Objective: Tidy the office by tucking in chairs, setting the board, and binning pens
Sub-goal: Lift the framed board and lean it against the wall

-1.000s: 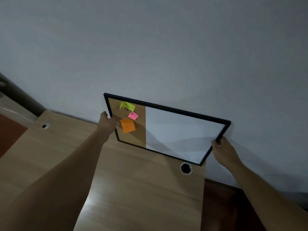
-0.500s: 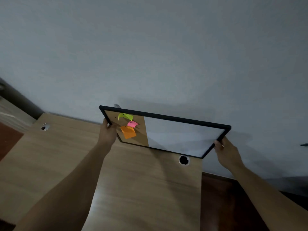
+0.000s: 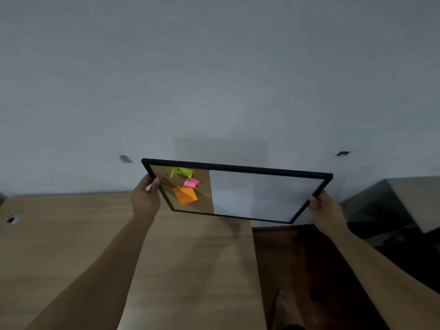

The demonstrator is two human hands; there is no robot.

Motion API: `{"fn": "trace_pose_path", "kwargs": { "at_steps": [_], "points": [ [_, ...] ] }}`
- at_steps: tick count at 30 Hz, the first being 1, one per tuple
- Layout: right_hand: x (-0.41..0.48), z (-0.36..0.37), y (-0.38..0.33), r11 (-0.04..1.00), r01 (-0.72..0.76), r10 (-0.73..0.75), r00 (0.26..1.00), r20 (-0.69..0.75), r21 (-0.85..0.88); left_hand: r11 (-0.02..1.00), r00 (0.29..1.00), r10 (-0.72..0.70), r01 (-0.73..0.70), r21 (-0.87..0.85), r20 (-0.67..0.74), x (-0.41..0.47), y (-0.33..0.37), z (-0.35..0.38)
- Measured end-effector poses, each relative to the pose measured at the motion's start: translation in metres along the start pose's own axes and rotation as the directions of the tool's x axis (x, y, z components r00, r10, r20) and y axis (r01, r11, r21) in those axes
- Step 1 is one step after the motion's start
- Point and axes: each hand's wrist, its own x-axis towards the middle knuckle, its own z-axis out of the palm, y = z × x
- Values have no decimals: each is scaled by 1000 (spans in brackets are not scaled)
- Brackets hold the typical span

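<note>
A black-framed board (image 3: 257, 194), part cork on the left and part whiteboard on the right, is held in the air, tilted back, in front of the grey wall. Yellow, pink and orange sticky notes (image 3: 185, 186) are pinned on the cork. My left hand (image 3: 145, 197) grips the board's left edge. My right hand (image 3: 326, 210) grips its lower right edge. Two small hooks, one grey (image 3: 125, 158) and one dark (image 3: 342, 153), stick out of the wall just above the board's two ends.
A wooden desk (image 3: 71, 246) with a cable hole (image 3: 11, 219) lies below, against the wall. Dark red-brown floor (image 3: 297, 270) shows right of the desk's edge. A second desk's corner (image 3: 409, 201) stands at the far right.
The board has been lifted off the desk and carried up and to the right, flatter in tilt. The view has shifted, so both wall hooks now show.
</note>
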Motion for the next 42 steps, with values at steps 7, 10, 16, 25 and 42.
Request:
{"fn": "trace_pose_path", "kwargs": {
  "at_steps": [7, 10, 16, 25, 42],
  "points": [
    [-12, -90, 58, 994, -59, 71, 989, -126, 97, 994, 998, 20, -13, -112, 57, -32, 24, 68],
    [-10, -128, 95, 991, -33, 55, 984, -167, 130, 994, 996, 22, -13, -110, 85, -58, 52, 101],
    [-1, -201, 187, 977, 19, 22, 981, -193, 212, 996, 996, 20, -12, -93, 85, -120, 105, 173],
    [32, -308, 280, 945, 87, -12, 972, -233, 316, 985, 996, 37, -23, -170, 77, -203, 178, 275],
    [77, -383, 375, 835, 29, 171, 935, -310, 549, 990, 984, 53, -29, -141, 171, -245, 241, 420]
  ]
}}
